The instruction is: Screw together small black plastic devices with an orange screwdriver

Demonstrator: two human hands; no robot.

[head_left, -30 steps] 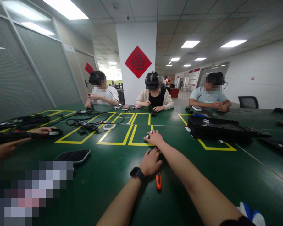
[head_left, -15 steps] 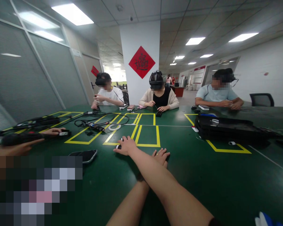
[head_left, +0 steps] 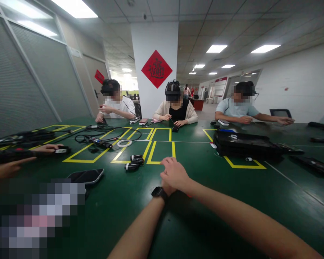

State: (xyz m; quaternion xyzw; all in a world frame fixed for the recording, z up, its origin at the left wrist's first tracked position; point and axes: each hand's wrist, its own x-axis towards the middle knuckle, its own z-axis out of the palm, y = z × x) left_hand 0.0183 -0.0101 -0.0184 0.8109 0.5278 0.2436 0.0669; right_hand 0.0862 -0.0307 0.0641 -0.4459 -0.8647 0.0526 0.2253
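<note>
My right hand [head_left: 175, 174] crosses over my left hand, its fingers loosely bent and apart, with nothing visible in them. Most of my left hand [head_left: 167, 187] lies hidden beneath it, so its fingers do not show. A black watch [head_left: 159, 192] is on my left wrist. To the left of both hands, a cluster of short black cylinders [head_left: 135, 162] with white markings lies on the green table [head_left: 118, 212]. Beside my right wrist a small red spot [head_left: 189, 196] shows, too little to name.
A phone [head_left: 86, 176] and a neighbour's hand [head_left: 50, 148] are at left. Cables [head_left: 105, 142] and a white ring [head_left: 124, 144] lie beyond the cylinders. At right rests a black case [head_left: 243, 144]. Yellow tape [head_left: 162, 163] marks the tabletop. Several people sit opposite.
My right hand has left the black cylinders and moved right, onto my left hand. The cylinders now show uncovered. The view has shifted slightly, and the person at far right has stretched out an arm.
</note>
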